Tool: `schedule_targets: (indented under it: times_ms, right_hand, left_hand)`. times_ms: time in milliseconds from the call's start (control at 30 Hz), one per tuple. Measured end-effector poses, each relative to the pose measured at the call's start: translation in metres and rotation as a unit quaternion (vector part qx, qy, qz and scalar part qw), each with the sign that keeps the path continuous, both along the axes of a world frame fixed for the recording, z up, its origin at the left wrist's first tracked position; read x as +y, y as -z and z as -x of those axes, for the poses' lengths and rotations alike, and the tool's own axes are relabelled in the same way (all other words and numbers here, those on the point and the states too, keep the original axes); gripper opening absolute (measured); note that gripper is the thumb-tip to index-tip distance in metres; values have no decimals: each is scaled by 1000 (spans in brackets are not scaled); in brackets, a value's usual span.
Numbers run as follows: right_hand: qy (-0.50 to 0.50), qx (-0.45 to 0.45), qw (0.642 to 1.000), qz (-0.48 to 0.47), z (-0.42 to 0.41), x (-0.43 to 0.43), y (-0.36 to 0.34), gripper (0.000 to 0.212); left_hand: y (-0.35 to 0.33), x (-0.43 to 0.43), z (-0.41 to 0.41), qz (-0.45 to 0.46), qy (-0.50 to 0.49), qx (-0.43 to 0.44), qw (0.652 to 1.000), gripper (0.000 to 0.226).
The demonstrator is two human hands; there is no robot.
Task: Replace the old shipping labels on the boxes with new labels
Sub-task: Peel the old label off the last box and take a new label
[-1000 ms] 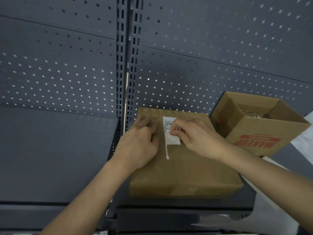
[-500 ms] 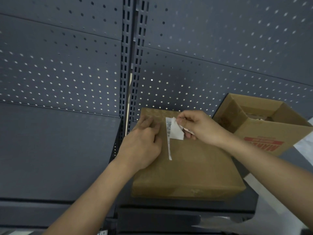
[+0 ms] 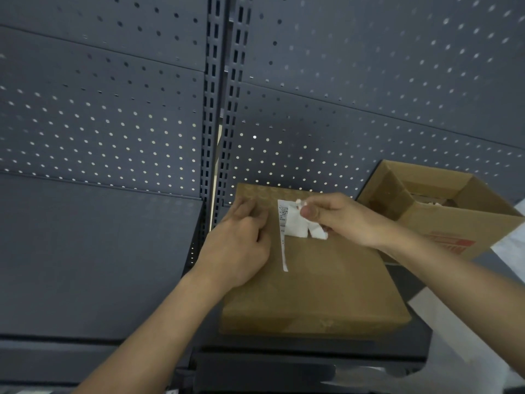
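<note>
The flat brown cardboard box (image 3: pixel 312 285) lies on the dark grey metal shelf (image 3: pixel 85 265), at 5 o'clock from the middle of the view. The left hand (image 3: pixel 238 245) presses down on the lid toward its 10 o'clock corner and grips nothing. Just beside it, at the lid's 12 o'clock, sits the old white paper shipping label (image 3: pixel 295 226), partly lifted, with a thin white strip (image 3: pixel 284 251) running toward 6 o'clock. The right hand (image 3: pixel 341 220) pinches the raised flap between thumb and fingers.

The paper already looks ragged, so a quick or steep pull would likely tear it again and leave the strip stuck down. Ease off the left hand's pressure and the box may slide toward the open brown cardboard carton (image 3: pixel 443 223) at 2 o'clock, or toward the perforated grey back panel (image 3: pixel 341 109).
</note>
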State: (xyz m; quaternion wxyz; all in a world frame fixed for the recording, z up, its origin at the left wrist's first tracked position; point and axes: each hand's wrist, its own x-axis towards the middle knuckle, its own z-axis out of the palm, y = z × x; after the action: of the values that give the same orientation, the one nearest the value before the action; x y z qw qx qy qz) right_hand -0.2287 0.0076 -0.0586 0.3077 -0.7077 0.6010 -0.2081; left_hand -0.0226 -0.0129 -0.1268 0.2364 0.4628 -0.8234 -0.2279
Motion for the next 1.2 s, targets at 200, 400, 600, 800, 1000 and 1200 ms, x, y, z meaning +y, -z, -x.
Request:
schedule_targets:
  times_ms: [200,400,600,800,1000,1200]
  right_hand:
    - [55,-4,996,74,-6,-4,18,57]
    - [110,58,984,127,-9,-7,26,40]
    - [155,14,978,140,-9,-6,29,16]
    - [187,-2,970,153,-6,-10,28,20]
    - [220,-121,961,117,0,-23,19,20]
    - [226,-277,934,13,0,-22,10,35]
  left_hand:
    - [3,-2,0,11,0,3,1000,51]
    - [2,-1,0,18,1,9,1000,50]
    - [2,0,1,17,-1,8,1000,50]
    - [-1,1,3,32,4,-24,999,49]
    - [-2,2,3,25,4,-22,999,52]
    - [-1,3,4,27,-2,-14,1000,51]
